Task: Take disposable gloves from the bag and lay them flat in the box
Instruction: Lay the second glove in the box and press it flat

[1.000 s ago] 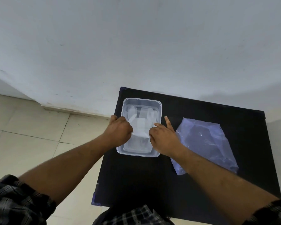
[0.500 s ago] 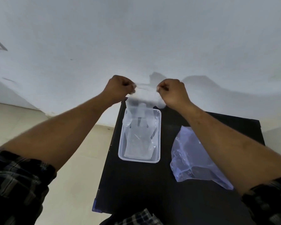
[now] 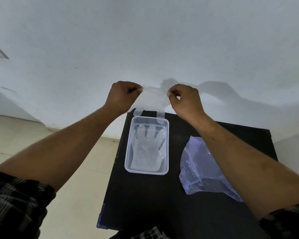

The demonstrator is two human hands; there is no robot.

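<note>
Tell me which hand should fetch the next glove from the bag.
Right, probably. The right hand is on the bag's side; the left hand would cross the box. Both pinch the glove.

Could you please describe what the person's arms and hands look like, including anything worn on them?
Both forearms are bare. The left hand and right hand wear no gloves, rings or watch that I can see. Dark plaid sleeves in black and grey, pushed up near the elbows, show at both lower corners.

Black table (image 3: 145, 204); clear box (image 3: 128, 163); clear gloves (image 3: 147, 152); pale blue-violet bag (image 3: 200, 171); dark plaid sleeves (image 3: 16, 200); beige tiled floor (image 3: 16, 135).
</note>
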